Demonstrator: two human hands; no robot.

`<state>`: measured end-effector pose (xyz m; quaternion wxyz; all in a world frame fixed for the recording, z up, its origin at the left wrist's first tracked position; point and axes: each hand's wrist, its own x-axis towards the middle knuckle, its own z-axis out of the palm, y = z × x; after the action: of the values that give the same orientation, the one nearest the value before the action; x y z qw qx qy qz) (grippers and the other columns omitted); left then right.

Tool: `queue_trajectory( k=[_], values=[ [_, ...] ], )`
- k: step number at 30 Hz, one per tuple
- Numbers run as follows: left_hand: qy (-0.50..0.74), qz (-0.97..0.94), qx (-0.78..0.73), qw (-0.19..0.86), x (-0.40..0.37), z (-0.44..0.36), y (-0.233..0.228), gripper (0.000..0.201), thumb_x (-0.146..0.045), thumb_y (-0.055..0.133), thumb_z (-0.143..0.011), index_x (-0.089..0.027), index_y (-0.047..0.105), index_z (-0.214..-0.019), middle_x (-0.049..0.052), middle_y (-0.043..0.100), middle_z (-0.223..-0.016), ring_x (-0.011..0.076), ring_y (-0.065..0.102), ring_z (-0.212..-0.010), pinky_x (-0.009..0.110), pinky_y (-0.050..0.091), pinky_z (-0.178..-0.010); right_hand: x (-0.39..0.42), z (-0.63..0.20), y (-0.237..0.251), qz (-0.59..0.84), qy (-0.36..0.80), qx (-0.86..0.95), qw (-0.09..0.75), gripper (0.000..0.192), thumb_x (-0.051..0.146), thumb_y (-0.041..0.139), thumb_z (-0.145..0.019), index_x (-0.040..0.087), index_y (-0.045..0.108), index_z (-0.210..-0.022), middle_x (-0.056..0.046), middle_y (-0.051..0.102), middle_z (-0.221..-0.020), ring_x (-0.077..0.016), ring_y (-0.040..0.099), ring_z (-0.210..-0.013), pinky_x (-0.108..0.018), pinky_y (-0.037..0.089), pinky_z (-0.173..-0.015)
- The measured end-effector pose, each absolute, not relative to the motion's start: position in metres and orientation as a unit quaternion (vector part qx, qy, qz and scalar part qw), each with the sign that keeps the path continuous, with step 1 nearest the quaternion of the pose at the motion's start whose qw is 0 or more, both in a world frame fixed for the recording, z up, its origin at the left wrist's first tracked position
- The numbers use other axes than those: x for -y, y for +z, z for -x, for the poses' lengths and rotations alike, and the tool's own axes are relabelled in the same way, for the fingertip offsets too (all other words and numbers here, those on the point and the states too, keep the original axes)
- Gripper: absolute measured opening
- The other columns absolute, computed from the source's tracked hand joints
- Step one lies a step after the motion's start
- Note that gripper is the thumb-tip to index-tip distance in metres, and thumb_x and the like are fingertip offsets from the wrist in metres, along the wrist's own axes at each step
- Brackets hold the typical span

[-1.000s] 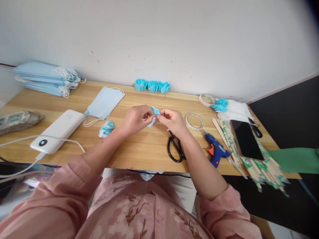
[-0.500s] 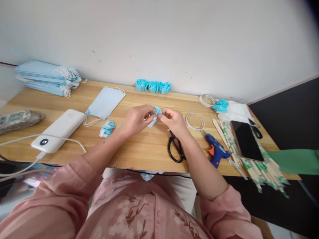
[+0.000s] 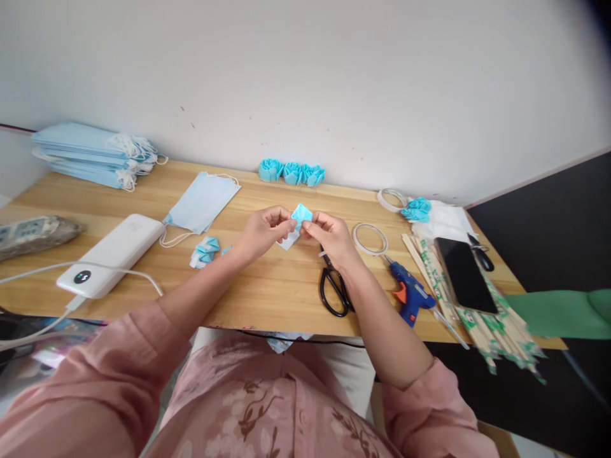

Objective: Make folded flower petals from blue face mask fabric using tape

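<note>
Between my two hands is a small piece of folded light-blue paper (image 3: 301,214), held up over the middle of the desk. My left hand (image 3: 268,232) pinches its left edge, and my right hand (image 3: 331,236) pinches the right edge with thumb and fingers. A white piece (image 3: 289,240) shows just below the folded paper; whether it is joined cannot be made out. Black-handled scissors (image 3: 334,292) lie partly under my right wrist. More folded blue pieces (image 3: 205,252) rest beside my left forearm.
Blue paper flowers (image 3: 292,173) stand by the wall. Face masks (image 3: 203,202) and a mask stack (image 3: 90,152) lie left, with a white power bank (image 3: 112,254). To the right are tape rolls (image 3: 370,239), a blue glue gun (image 3: 409,289), wrapped chopsticks (image 3: 499,331) and a phone (image 3: 465,275).
The folded blue paper has been turned and spread, so a wider pointed face now shows. My hands have moved slightly apart, and the view has shifted a little.
</note>
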<state>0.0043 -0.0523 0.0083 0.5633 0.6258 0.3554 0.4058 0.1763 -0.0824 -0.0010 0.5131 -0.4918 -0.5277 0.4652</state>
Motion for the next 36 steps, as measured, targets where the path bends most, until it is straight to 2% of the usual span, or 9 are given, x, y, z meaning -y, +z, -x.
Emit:
queue_trajectory(
  k=[11, 19, 23, 30, 36],
  values=[
    [0.429, -0.623, -0.334, 0.563, 0.052, -0.006, 0.002, 0.029, -0.042, 0.07, -0.076, -0.015, 0.061, -0.079, -0.001, 0.062, -0.068, 0.0085, 0.054, -0.056, 0.021, 0.045, -0.053, 0.082, -0.174, -0.005, 0.488, 0.45, 0.552, 0.505, 0.026, 0.045, 0.072, -0.073, 0.02, 0.063, -0.072, 0.0, 0.068, -0.071, -0.0126, 0.059, -0.066, -0.026, 0.048, -0.067],
    [0.415, -0.594, -0.364, 0.586, 0.049, -0.005, 0.001, 0.024, -0.036, 0.073, -0.072, -0.015, 0.062, -0.073, -0.001, 0.061, -0.065, 0.0077, 0.051, -0.056, 0.021, 0.044, -0.054, 0.082, -0.177, -0.001, 0.5, 0.441, 0.578, 0.47, 0.029, 0.047, 0.071, -0.075, 0.019, 0.068, -0.07, -0.001, 0.071, -0.074, -0.0141, 0.063, -0.071, -0.027, 0.05, -0.073],
    [0.372, -0.571, -0.374, 0.629, 0.048, -0.002, 0.005, 0.023, -0.035, 0.072, -0.073, -0.014, 0.061, -0.071, -0.001, 0.061, -0.063, 0.0075, 0.052, -0.054, 0.022, 0.044, -0.056, 0.084, -0.181, 0.001, 0.513, 0.424, 0.569, 0.484, 0.03, 0.049, 0.068, -0.079, 0.019, 0.07, -0.075, -0.002, 0.072, -0.075, -0.015, 0.065, -0.073, -0.028, 0.052, -0.073],
    [0.355, -0.557, -0.388, 0.642, 0.049, -0.003, 0.007, 0.022, -0.034, 0.074, -0.074, -0.015, 0.062, -0.071, 0.001, 0.063, -0.062, 0.0095, 0.054, -0.053, 0.024, 0.044, -0.055, 0.083, -0.184, -0.004, 0.508, 0.398, 0.593, 0.483, 0.028, 0.048, 0.069, -0.081, 0.02, 0.072, -0.077, -0.002, 0.073, -0.077, -0.0156, 0.065, -0.074, -0.029, 0.052, -0.076],
    [0.356, -0.555, -0.382, 0.647, 0.048, -0.002, 0.005, 0.022, -0.033, 0.074, -0.075, -0.014, 0.063, -0.074, 0.001, 0.064, -0.061, 0.0099, 0.057, -0.054, 0.024, 0.045, -0.053, 0.082, -0.184, -0.004, 0.514, 0.377, 0.606, 0.476, 0.027, 0.046, 0.068, -0.081, 0.019, 0.072, -0.075, -0.001, 0.071, -0.075, -0.015, 0.063, -0.072, -0.028, 0.048, -0.07]
  ],
)
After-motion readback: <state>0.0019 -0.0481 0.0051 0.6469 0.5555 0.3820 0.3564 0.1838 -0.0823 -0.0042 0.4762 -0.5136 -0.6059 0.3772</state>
